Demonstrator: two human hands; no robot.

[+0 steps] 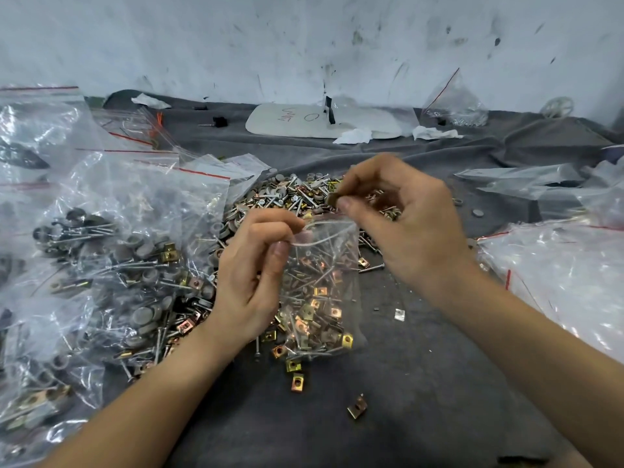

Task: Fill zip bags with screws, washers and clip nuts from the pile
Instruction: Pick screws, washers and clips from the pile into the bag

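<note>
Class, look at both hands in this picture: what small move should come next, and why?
Probably release the clip nut into the zip bag. The right hand pinches it just above the bag's mouth, which the left hand grips and holds open, so a short drop should land it inside.

left hand holds zip bag open | right hand pinches clip nut above

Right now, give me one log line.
left hand: holds bag at mouth | right hand: pinches clip nut above bag | pile: behind bag
</note>
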